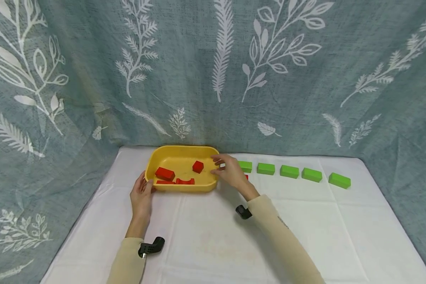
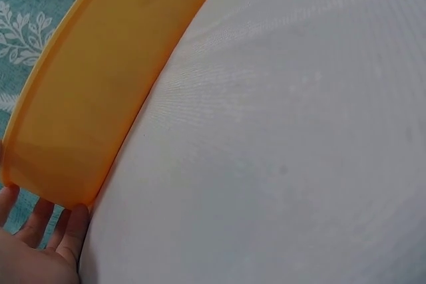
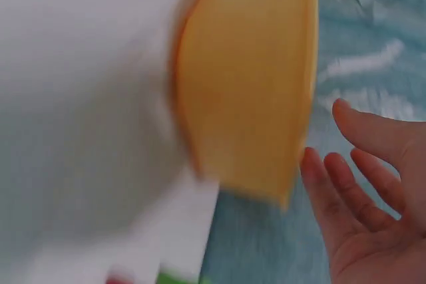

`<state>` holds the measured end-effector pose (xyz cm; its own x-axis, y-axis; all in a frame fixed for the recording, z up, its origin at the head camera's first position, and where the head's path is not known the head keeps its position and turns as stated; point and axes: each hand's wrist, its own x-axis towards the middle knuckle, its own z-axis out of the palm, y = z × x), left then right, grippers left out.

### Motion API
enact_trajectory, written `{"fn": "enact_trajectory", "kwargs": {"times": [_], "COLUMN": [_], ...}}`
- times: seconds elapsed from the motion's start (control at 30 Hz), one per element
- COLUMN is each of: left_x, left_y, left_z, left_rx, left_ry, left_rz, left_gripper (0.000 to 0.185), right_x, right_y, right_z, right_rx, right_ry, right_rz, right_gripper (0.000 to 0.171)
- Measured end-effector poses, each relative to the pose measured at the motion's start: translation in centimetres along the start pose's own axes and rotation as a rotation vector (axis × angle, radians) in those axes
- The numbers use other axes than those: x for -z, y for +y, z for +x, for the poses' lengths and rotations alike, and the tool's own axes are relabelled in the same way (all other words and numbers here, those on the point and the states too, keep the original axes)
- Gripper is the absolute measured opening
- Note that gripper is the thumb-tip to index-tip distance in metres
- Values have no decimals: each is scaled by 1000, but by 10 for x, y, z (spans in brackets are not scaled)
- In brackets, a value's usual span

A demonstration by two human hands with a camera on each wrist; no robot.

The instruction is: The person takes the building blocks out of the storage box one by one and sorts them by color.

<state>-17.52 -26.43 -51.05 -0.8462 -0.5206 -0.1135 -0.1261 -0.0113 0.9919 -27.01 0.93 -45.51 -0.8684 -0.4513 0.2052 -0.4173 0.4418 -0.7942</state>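
Left hand (image 1: 141,196) rests spread-fingered against the yellow tray (image 1: 163,187) at its left end; right hand (image 1: 228,170), fingers spread and empty, sits at its right rim. Red blocks (image 1: 165,173) lie between them.

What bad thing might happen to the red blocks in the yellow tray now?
1. The left hand touches the yellow tray at one end, while the right hand is open beside the other end, so the tray might slide or tip unevenly.
2. Four red blocks lie loose inside; a tilt may spill them.
3. The right hand might bump the nearest green block.
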Motion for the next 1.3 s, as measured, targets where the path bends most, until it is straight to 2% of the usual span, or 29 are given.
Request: {"fn": "enact_trajectory", "kwargs": {"times": [0.07, 0.17, 0.3, 0.4, 0.5, 0.7, 0.9, 1.1, 1.3], "left_x": [-2, -6, -13, -18, -20, -18, -7, 1, -1], "left_y": [-1, -2, -4, -5, -6, -5, -1, 2, 1], "left_z": [0, -1, -4, -5, -5, -3, -2, -4, -2], "left_rx": [3, -6, -20, -26, -30, -29, -18, -9, 0], "left_ry": [-1, -9, -52, -75, -81, -69, -41, -23, 0], "left_rz": [2, -18, -36, -39, -45, 5, 27, 48, 34], "left_gripper": [52, 51, 52, 52, 52, 52, 52, 53, 53], "right_x": [-15, -33, -46, -49, -45, -23, 2, 30, 65], "right_y": [-6, -10, -5, 1, 5, 1, -3, 6, 35], "right_z": [11, 28, 41, 43, 40, 24, 1, -25, -51], "right_rx": [-32, -102, -218, -271, -233, -88, 0, -10, -108], "right_ry": [-53, -111, -107, -97, -91, -28, 76, 87, 161], "right_rz": [-46, -183, -354, -398, -334, -54, 61, 81, 104], "right_gripper": [51, 58, 62, 60, 58, 58, 59, 61, 64]}}
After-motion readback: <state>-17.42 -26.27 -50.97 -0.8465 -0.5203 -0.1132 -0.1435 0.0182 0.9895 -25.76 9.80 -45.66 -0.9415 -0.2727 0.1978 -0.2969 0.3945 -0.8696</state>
